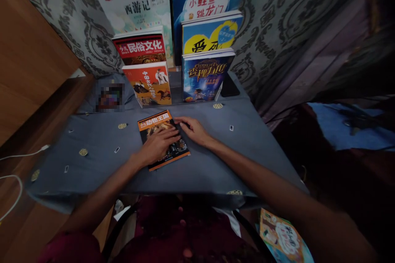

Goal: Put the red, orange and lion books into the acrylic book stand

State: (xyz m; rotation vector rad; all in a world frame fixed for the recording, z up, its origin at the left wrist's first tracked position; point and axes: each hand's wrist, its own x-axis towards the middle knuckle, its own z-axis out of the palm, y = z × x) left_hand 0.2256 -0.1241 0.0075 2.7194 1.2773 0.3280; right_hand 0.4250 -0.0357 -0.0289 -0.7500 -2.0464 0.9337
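A thin book with an orange top band and a dark animal picture (157, 122) lies flat on the grey cloth-covered table (216, 164). My left hand (159, 144) rests palm down on its cover, fingers stretched out flat. My right hand (194, 130) lies at the book's right edge with its fingers curled against that edge. Whether the fingertips are under the cover is hidden.
Several picture books stand in stepped rows at the back of the table (148, 83) (205, 74), against patterned wallpaper. A blurred object (109, 97) sits at the back left. A white cable (18, 160) crosses the wooden surface on the left. Another book (282, 238) lies low at the right.
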